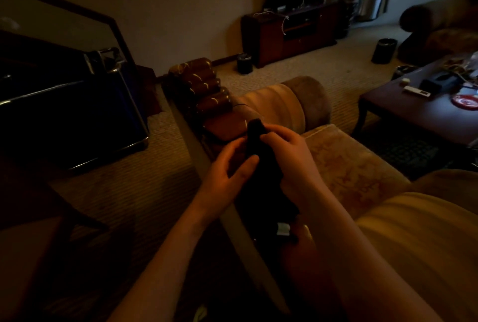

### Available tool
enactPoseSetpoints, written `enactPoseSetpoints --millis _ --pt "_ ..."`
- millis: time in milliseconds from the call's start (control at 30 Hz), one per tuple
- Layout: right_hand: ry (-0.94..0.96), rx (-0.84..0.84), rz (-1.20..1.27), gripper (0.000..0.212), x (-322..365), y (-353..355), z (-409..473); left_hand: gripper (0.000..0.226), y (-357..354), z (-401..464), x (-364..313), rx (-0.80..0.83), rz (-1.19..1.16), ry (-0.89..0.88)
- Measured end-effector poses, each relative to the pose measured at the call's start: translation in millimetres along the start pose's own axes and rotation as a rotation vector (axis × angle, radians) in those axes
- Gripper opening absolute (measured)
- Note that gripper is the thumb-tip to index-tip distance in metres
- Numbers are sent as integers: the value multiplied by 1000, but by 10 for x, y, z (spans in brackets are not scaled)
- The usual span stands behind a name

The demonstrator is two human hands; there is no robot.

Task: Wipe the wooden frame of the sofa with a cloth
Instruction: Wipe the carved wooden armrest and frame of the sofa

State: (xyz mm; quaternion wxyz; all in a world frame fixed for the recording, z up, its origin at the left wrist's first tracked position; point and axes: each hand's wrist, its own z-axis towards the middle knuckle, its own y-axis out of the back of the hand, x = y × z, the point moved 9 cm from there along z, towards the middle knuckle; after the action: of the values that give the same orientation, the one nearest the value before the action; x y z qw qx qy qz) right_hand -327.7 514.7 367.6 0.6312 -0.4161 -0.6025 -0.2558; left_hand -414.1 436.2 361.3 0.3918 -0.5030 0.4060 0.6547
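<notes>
While both hands hold the cloth up at frame centre, the wooden frame lies directly beneath them.

The left hand (227,166) pinches the dark cloth (261,166) with thumb and curled fingers; the right hand (284,145) grips its upper end, and the rest hangs toward the lower middle of the frame. The sofa's wooden frame (232,218) shows as a long pale rail whose axis runs from lower centre up toward the upper left, past the carved back (204,83). The left hand sits nearer the rail, the right over the cushion (349,166), so the wipe likely follows that diagonal.
</notes>
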Motion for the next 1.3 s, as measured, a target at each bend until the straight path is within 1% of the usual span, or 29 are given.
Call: enactPoseSetpoints --millis 33,100,133,200,233,300,367,400,433,500,567,667,733,833,900,967,1000,1033,1133,1167,1200,1233,1300 --pt "-22 9 50 21 -5 -80 15 39 38 -46 14 24 -27 17" --pt "-45 109 169 23 -2 -297 28 56 178 -61 -3 -3 -21 24" --pt "-34 170 182 23 18 -401 33 60 275 -51 -17 -45 -5 13" --pt "32 219 88 21 66 -522 76 54 498 -16 -23 -138 9 -14" --pt "91 186 -3 20 100 -512 123 50 625 -10 4 -199 -2 -16" --pt "252 26 -253 20 194 -395 235 50 938 -56 92 -390 -23 -20" --pt "364 -147 -484 26 231 -287 343 61 1229 -128 193 -622 29 -46" --pt "387 -187 -582 29 203 -291 406 66 1292 -117 264 -692 70 -44" --pt "395 -194 -683 32 145 -335 486 67 1280 -52 346 -713 108 -26" --pt "375 -160 -927 38 -24 -485 641 61 1080 174 450 -651 194 -12" --pt "343 -164 -1107 41 -152 -553 740 53 854 352 443 -594 282 -88" --pt "367 -204 -1146 41 -173 -538 768 49 820 365 504 -633 292 -126" --pt "375 -186 -1147 41 -186 -542 772 47 763 218 482 -629 329 -192" --pt "364 -142 -1201 46 -217 -534 764 44 521 7 335 -574 514 -367" --pt "378 -134 -1212 47 -219 -527 747 43 520 42 290 -530 577 -437" --pt "362 -161 -1144 42 -199 -507 744 41 648 190 301 -512 616 -469" --pt "349 -177 -1110 41 -191 -497 748 41 724 280 329 -521 601 -452" --pt "342 -187 -1094 40 -189 -491 750 41 816 379 404 -547 543 -393" --pt "350 -182 -1099 41 -189 -488 737 39 1065 564 806 -694 193 -68" --pt "352 -178 -1097 40 -192 -489 738 39 1103 568 933 -735 122 24" --pt "351 -176 -1094 40 -194 -491 741 40 1123 551 1020 -758 97 78" --pt "349 -175 -1091 40 -193 -493 746 40 1122 509 1057 -772 104 85" --pt "348 -176 -1088 40 -192 -497 758 39 1017 343 982 -781 176 6"
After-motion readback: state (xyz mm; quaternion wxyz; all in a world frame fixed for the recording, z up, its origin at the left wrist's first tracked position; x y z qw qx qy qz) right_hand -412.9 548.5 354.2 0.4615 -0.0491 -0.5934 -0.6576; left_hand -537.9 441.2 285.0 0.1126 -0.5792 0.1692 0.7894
